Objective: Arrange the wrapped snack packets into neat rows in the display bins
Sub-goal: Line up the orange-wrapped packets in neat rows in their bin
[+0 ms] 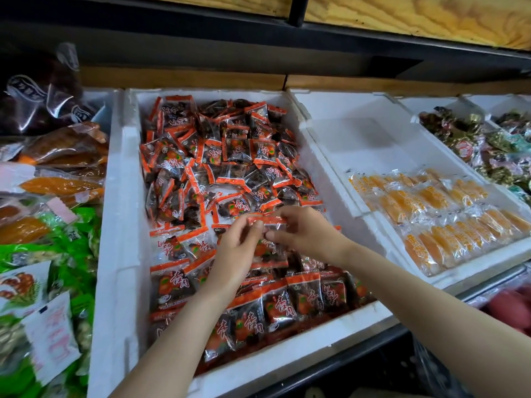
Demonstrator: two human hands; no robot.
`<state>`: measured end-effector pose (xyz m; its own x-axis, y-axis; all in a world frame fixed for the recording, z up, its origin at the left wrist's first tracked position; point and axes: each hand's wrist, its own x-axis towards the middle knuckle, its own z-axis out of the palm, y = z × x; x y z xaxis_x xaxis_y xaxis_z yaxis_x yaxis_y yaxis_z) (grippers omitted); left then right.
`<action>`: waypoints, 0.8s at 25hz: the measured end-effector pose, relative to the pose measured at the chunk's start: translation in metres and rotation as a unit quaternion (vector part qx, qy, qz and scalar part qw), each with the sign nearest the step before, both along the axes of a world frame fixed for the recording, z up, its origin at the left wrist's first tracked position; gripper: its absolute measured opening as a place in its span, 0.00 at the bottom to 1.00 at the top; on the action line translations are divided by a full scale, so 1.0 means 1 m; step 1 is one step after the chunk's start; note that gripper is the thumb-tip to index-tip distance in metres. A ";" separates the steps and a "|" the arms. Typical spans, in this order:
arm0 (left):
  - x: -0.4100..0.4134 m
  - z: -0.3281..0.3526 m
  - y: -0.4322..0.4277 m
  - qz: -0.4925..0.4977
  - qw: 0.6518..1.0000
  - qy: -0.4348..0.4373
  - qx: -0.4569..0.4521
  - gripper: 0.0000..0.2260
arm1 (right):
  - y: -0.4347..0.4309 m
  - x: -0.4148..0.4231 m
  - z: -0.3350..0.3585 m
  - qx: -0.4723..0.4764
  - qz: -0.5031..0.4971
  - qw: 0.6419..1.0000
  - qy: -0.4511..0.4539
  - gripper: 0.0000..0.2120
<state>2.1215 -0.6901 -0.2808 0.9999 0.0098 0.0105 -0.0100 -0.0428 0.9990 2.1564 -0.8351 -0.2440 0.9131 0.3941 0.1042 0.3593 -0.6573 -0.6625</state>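
The left hand (238, 248) and right hand (301, 228) pinch one orange-edged packet (267, 221) between them over the white foam bin (120, 196), with neat rows (287, 300) beneath the wrists and, by the look of it, a far larger loose jumble (218, 156) beyond the fingertips left to sort.

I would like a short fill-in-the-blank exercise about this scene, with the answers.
The left hand and right hand hold ____ packet together.
The foam bin below them is ____ in colour.
The packets in the next bin, on the right, are ____.
Answers: one; white; orange.
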 end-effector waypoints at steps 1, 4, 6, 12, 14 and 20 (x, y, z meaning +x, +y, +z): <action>0.001 -0.002 0.003 0.012 0.995 -0.032 0.098 0.07 | -0.003 0.006 -0.001 0.009 -0.024 1.000 0.008 0.06; 0.002 -0.011 0.012 -0.019 0.914 -0.085 0.396 0.14 | -0.014 0.019 -0.008 -0.014 -0.043 0.998 0.046 0.05; 0.000 -0.014 0.015 -0.058 0.863 -0.090 0.493 0.18 | -0.018 0.023 -0.017 -0.085 0.003 0.994 0.073 0.05; 0.000 -0.018 0.018 -0.076 0.832 -0.074 0.544 0.28 | -0.025 0.026 -0.037 -0.258 0.027 0.965 -0.025 0.11; 0.000 -0.019 0.018 -0.070 0.827 -0.078 0.552 0.26 | -0.024 0.021 -0.039 -0.263 0.040 0.961 -0.082 0.14; 0.007 -0.021 0.021 -0.037 0.855 -0.086 0.510 0.20 | -0.022 0.020 -0.032 -0.193 0.011 0.977 -0.094 0.18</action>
<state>2.1282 -0.6694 -0.3018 0.9803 -0.1547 0.1227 -0.1928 -0.8839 0.4260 2.1764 -0.8568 -0.2762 0.8827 0.4571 0.1091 0.4682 -0.8356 -0.2874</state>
